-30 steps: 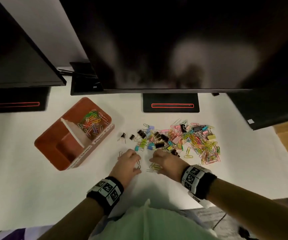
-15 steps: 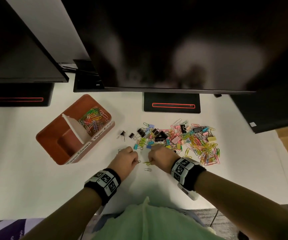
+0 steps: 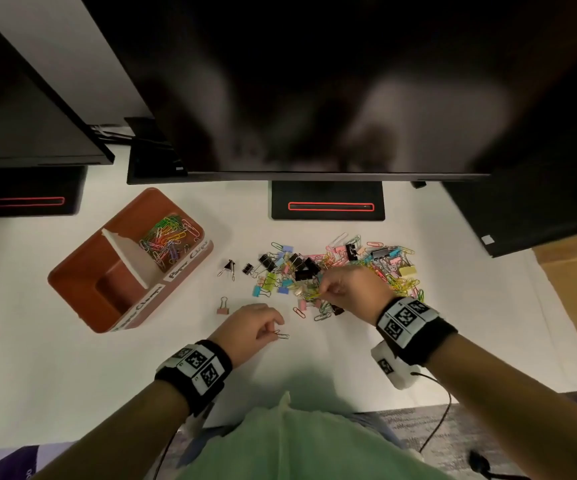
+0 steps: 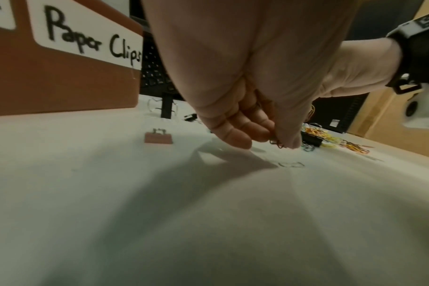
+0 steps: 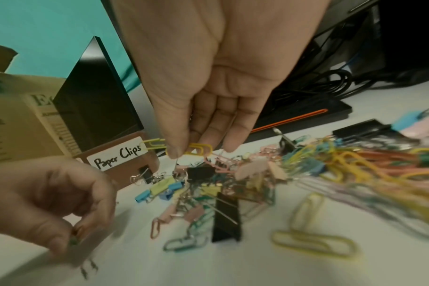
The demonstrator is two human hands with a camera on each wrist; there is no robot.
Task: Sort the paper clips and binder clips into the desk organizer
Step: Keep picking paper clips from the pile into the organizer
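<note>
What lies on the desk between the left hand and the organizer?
One pink binder clip alone, seen in the head view, between the left hand and the organizer.

Left hand (image 5: 44,203) blurred, its pinched paper clips (image 4: 277,143) mostly hidden, pile's right side (image 5: 380,174) smeared

We see bare forearms ending in a left hand (image 3: 250,323) and a right hand (image 3: 351,289). Each wrist carries a black band (image 3: 195,372) faced with white panels printed with square black-and-white markers. Under the right band (image 3: 415,327) hangs a white camera block (image 3: 392,368) with a thin black cable (image 3: 442,410). A pale green shirt (image 3: 300,441) covers the torso.
</note>
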